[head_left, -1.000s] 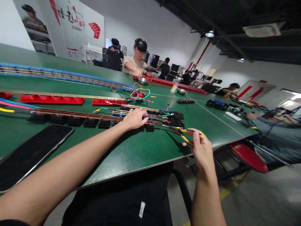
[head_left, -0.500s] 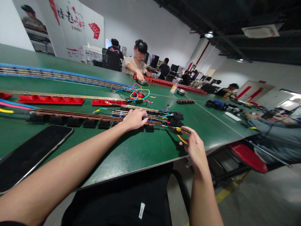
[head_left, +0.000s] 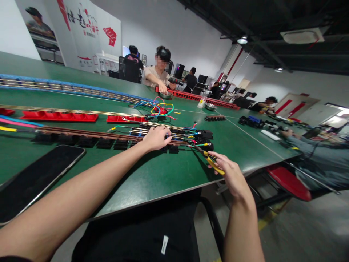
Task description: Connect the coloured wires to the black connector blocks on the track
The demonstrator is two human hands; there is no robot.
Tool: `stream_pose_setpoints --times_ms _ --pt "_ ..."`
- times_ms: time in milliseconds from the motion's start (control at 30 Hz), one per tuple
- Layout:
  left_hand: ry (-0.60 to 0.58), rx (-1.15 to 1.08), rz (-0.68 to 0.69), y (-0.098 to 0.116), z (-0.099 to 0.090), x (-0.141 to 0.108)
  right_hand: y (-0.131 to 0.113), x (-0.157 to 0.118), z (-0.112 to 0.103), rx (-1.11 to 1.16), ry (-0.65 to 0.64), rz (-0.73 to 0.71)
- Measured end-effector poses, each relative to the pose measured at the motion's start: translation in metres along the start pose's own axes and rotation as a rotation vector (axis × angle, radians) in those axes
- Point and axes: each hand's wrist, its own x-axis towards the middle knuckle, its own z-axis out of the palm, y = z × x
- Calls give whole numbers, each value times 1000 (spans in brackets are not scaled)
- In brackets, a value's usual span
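two hands: one pliers (head_left: 211, 160); one phone (head_left: 32, 178)

The left hand (head_left: 156, 138) lay palm down on the copper rails (head_left: 89, 133) with black blocks, on the green tabletop (head_left: 152, 174). The right hand (head_left: 231, 174) held yellow-handled pliers (head_left: 211, 160) in a closed grip, their tip at the coloured wires (head_left: 195, 137) by the rail ends. A dark phone (head_left: 35, 178) lay near the left forearm. Across the tabletop, another person's hand (head_left: 163, 90) reached into a metal bowl (head_left: 165, 95).

1 phone (head_left: 38, 176), 1 yellow-handled pliers (head_left: 212, 162), 2 metal bowls (head_left: 165, 95) (far side), 2 hands (head_left: 156, 138).
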Motion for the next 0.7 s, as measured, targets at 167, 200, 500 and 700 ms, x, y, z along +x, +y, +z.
stream_pose_setpoints --times_ms 167,200,500,700 --pt "-2 1 -2 0 0 0 4 -1 -6 -209 -86 -143" --pt "-2 0 -1 0 0 0 5 -1 -6 -230 -96 -174" --pt "9 -3 8 0 0 0 17 1 -8 -178 -154 -181" --pt "-2 9 3 1 -2 0 23 4 -9 -185 -143 -139"
